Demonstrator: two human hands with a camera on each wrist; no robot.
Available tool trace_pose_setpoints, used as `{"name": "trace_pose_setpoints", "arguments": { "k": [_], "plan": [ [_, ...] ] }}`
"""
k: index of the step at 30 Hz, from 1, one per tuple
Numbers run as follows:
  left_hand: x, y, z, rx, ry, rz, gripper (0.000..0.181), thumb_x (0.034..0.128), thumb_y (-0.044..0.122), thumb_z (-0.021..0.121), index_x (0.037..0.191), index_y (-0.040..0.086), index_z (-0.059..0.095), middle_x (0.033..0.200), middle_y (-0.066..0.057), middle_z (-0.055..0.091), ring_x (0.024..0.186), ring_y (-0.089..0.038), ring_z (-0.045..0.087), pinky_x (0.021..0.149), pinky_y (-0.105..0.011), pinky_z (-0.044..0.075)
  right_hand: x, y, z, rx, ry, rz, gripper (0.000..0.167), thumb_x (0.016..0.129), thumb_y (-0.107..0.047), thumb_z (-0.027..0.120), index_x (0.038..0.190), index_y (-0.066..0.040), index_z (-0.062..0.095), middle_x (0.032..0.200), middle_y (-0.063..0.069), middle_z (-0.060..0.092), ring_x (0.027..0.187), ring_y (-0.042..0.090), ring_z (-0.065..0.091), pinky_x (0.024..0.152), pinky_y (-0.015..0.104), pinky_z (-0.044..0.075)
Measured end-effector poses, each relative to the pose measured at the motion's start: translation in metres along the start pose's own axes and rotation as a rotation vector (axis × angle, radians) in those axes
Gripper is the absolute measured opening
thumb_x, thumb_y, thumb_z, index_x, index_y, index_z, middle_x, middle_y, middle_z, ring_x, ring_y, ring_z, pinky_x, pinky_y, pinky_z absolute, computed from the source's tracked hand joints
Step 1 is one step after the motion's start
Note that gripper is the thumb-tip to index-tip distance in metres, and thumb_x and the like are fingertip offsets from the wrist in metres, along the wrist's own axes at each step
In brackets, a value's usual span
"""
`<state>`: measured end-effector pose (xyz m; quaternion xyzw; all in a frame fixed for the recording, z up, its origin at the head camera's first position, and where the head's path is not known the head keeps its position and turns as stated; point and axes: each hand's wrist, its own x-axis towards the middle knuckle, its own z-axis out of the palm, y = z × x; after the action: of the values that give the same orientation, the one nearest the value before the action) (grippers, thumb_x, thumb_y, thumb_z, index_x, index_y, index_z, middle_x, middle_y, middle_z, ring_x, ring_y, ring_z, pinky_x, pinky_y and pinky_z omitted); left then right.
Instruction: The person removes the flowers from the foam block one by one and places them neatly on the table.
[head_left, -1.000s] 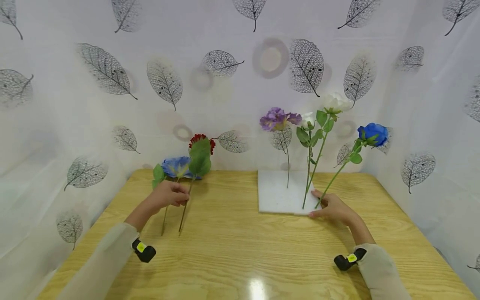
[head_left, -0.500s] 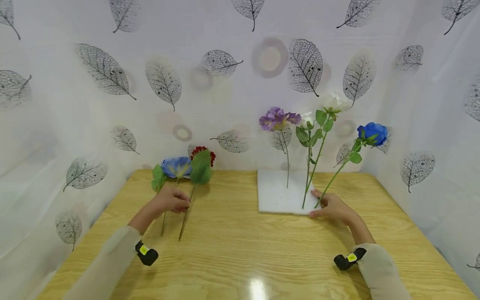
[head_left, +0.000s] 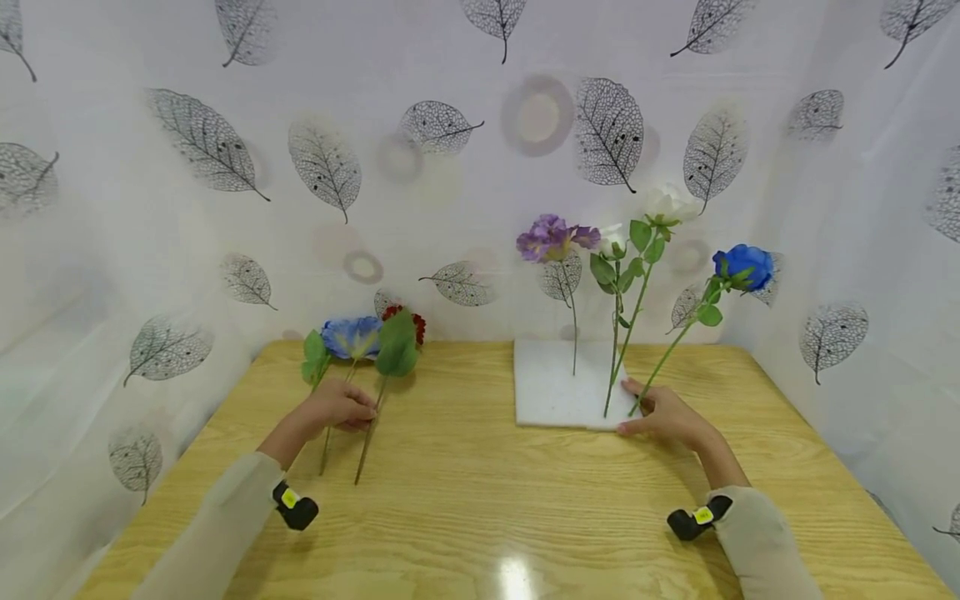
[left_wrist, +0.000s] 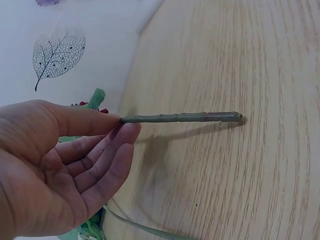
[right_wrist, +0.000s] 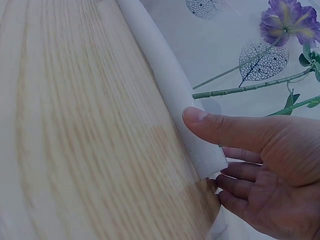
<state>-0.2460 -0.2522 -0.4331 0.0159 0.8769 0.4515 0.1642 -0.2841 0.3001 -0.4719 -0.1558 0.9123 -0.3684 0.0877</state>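
Note:
My left hand (head_left: 335, 408) pinches the stem of a red flower (head_left: 419, 327) between thumb and fingers; its large green leaf hides part of the bloom. In the left wrist view the bare lower stem (left_wrist: 185, 117) juts past my fingertips, tilted just over the table. Beside that hand a light blue flower (head_left: 351, 337) lies on the table, its stem partly hidden. My right hand (head_left: 670, 417) holds the near right corner of a white foam board (head_left: 551, 404), thumb and fingers on different sides of it. A purple flower (head_left: 553, 239), white roses (head_left: 667, 205) and a blue rose (head_left: 744, 267) stand in the board.
The wooden table (head_left: 465, 500) spreads between and in front of both arms. A leaf-printed curtain (head_left: 442, 208) hangs behind and along the sides. Green leaves (head_left: 315, 357) lie left of the light blue flower. The blue rose leans right, above my right hand.
The red flower has dropped lower, its stem end coming nearer the table front, as my left hand sank slightly. My right hand and the board have stayed in place.

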Motion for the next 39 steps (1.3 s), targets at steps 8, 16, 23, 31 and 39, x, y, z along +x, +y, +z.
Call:
{"name": "trace_pose_setpoints", "arguments": {
  "k": [8, 16, 23, 31, 39],
  "plan": [
    [0.002, -0.005, -0.001, -0.014, 0.0, -0.029, 0.027, 0.0954, 0.005, 0.067, 0.114, -0.014, 0.069, 0.096, -0.016, 0.075, 0.077, -0.014, 0.073, 0.076, -0.038, 0.064, 0.0, 0.0, 0.001, 0.008, -0.004, -0.002, 0.094, 0.081, -0.026, 0.088, 0.153, 0.005, 0.037, 0.157, 0.03, 0.033, 0.147, 0.049, 0.029, 0.117, 0.063, 0.033],
    [0.006, -0.005, -0.007, -0.016, -0.036, -0.063, 0.026, 0.0947, 0.006, 0.066, 0.113, -0.013, 0.07, 0.089, -0.009, 0.076, 0.074, -0.011, 0.071, 0.074, -0.035, 0.064, 0.0, -0.001, 0.001, 0.009, -0.005, -0.003, 0.094, 0.081, -0.026, 0.088, 0.153, 0.005, 0.036, 0.158, 0.03, 0.032, 0.148, 0.051, 0.026, 0.117, 0.064, 0.032],
    [0.009, -0.006, -0.009, -0.015, -0.073, -0.082, 0.025, 0.0954, 0.005, 0.065, 0.112, -0.013, 0.07, 0.088, -0.007, 0.075, 0.072, -0.01, 0.07, 0.074, -0.033, 0.064, -0.001, -0.003, 0.0, 0.018, -0.004, -0.004, 0.093, 0.082, -0.026, 0.087, 0.153, 0.006, 0.037, 0.157, 0.029, 0.033, 0.148, 0.05, 0.027, 0.117, 0.063, 0.033],
    [0.011, -0.003, -0.011, -0.004, -0.116, -0.14, 0.021, 0.0957, 0.005, 0.065, 0.109, -0.01, 0.073, 0.083, -0.004, 0.074, 0.071, -0.011, 0.069, 0.071, -0.031, 0.062, 0.0, -0.002, 0.0, 0.01, -0.002, 0.004, 0.093, 0.081, -0.026, 0.088, 0.153, 0.006, 0.038, 0.157, 0.028, 0.034, 0.148, 0.047, 0.03, 0.116, 0.06, 0.035],
    [0.009, -0.002, -0.012, -0.013, -0.135, -0.154, 0.021, 0.0966, 0.004, 0.064, 0.11, -0.009, 0.072, 0.085, -0.005, 0.074, 0.071, -0.012, 0.069, 0.072, -0.031, 0.062, -0.001, -0.003, 0.0, 0.005, -0.006, 0.0, 0.093, 0.081, -0.027, 0.088, 0.152, 0.005, 0.038, 0.157, 0.029, 0.034, 0.148, 0.047, 0.03, 0.115, 0.059, 0.036]
  ]
}}
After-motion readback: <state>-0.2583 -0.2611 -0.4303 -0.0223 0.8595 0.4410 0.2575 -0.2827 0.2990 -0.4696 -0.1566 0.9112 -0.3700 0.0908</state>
